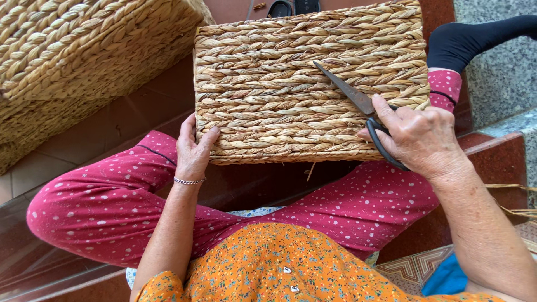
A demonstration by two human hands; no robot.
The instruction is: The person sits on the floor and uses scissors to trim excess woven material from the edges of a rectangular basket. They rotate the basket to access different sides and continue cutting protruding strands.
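A rectangular woven straw basket (279, 78) rests on my knees, a flat braided side facing up. My left hand (193, 150) grips its near left corner, thumb on the weave. My right hand (417, 134) holds black-handled scissors (358, 100) at the basket's near right edge. The blades lie closed on the weave and point up and to the left. A short loose straw end (309, 172) sticks out below the near edge.
A second, larger woven basket (72, 56) stands at the upper left on the tiled floor (117, 128). My legs in red dotted trousers (100, 207) lie under the basket. Loose straw strands (517, 201) lie at the right, beside a grey stone wall (503, 78).
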